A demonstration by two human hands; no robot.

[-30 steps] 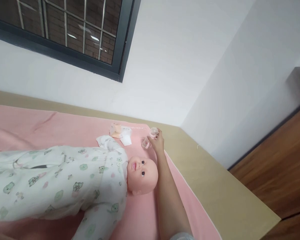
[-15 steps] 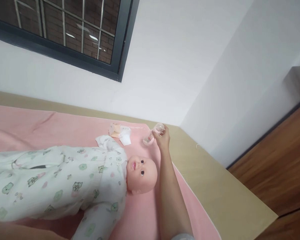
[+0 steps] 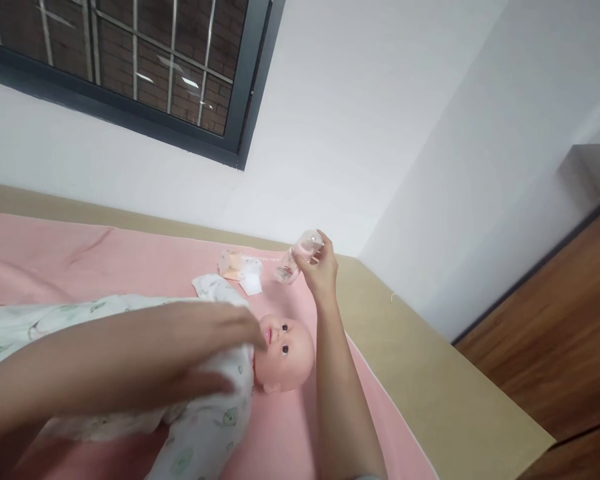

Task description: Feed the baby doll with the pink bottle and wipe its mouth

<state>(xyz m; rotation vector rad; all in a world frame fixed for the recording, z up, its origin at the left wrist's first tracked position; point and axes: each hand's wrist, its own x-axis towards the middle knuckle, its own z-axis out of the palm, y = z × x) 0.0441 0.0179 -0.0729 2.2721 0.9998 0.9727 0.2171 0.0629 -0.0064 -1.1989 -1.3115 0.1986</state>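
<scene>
A baby doll (image 3: 285,350) in a white suit printed with green animals lies on its back on a pink blanket (image 3: 55,257), head to the right. My right hand (image 3: 320,270) is raised beyond the doll's head, fingers closed round a small clear baby bottle (image 3: 295,257) that is tilted in the air. My left hand (image 3: 205,350) reaches across the doll's chest from the left, fingers stretched out flat and blurred, fingertips close to the doll's chin. It holds nothing.
A small pink and white packet with a white cloth (image 3: 240,268) lies on the blanket beyond the doll. The blanket covers a beige table (image 3: 430,373) set in a corner of white walls. A dark-framed window (image 3: 130,73) is above, wooden floor (image 3: 570,333) at right.
My right hand has lifted the bottle off the blanket and raised it. My left arm has come in from the lower left and now stretches over the doll's chest.
</scene>
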